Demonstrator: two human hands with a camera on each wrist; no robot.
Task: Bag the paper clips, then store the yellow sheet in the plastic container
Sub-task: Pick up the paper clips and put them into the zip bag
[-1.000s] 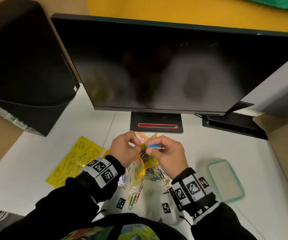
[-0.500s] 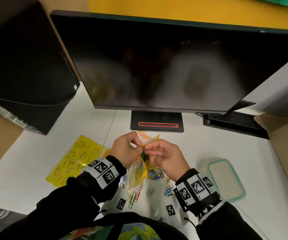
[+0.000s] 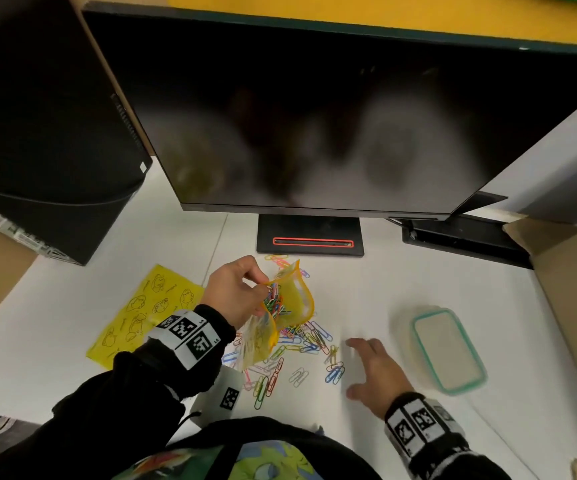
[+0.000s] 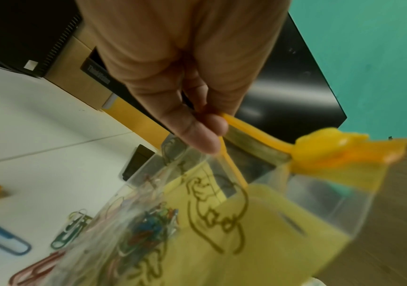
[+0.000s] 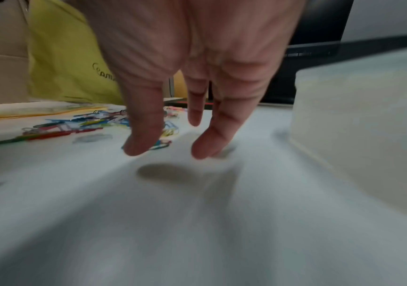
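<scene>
My left hand (image 3: 237, 294) pinches the orange zip rim of a clear yellow-printed bag (image 3: 294, 299) and holds it above the desk; several coloured paper clips (image 4: 148, 228) lie inside. More loose paper clips (image 3: 301, 344) are scattered on the white desk below. My right hand (image 3: 373, 368), fingers spread and empty, hovers low over the desk just right of a small clip cluster (image 3: 335, 372). The yellow sheet (image 3: 145, 313) lies flat to the left. The plastic container (image 3: 448, 351), with a teal-rimmed lid, sits to the right.
A large dark monitor (image 3: 332, 116) on a black stand (image 3: 309, 237) fills the back. A black computer case (image 3: 48, 133) stands at the left, and a cardboard panel (image 3: 571, 271) at the right. White marker cards (image 3: 228, 398) lie near the front edge.
My right hand has let go of the bag's mouth and dropped down and right to the desk beside the loose clips. The left hand keeps holding the bag up.
</scene>
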